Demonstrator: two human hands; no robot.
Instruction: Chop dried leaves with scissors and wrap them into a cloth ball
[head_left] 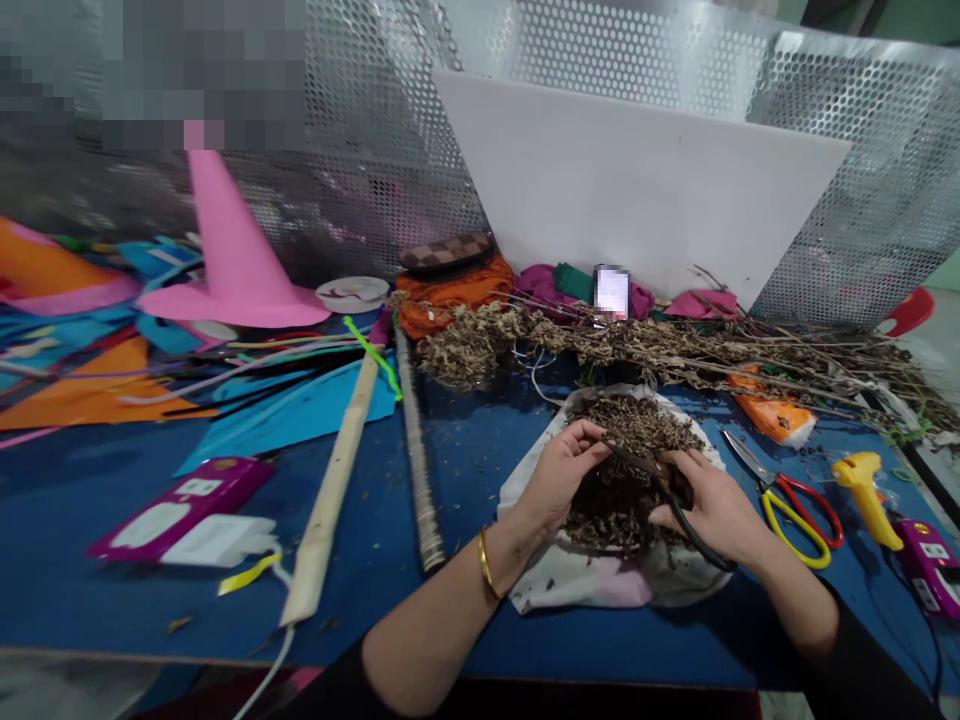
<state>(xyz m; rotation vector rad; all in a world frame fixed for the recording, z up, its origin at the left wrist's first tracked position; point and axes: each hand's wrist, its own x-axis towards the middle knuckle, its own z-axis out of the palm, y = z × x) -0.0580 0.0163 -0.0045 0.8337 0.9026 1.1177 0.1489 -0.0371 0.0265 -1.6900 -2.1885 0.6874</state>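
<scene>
The sleeve on the left arm (337, 682) is black and stops near the elbow, leaving the forearm bare. A smooth, shiny, gold-coloured bangle (486, 563) circles the left wrist. The right sleeve (859, 660) is black too, ending along the forearm.

Both forearms (442, 615) angle inward; the left hand (561, 478) pinches thumb (595, 457) against fingers (583, 431), the right hand (709, 500) (fingers curled) faces it closely.

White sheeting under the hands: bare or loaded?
Loaded. Crumbled dry plant bits lie heaped over the middle of the white sheeting, with white showing around them.
</scene>
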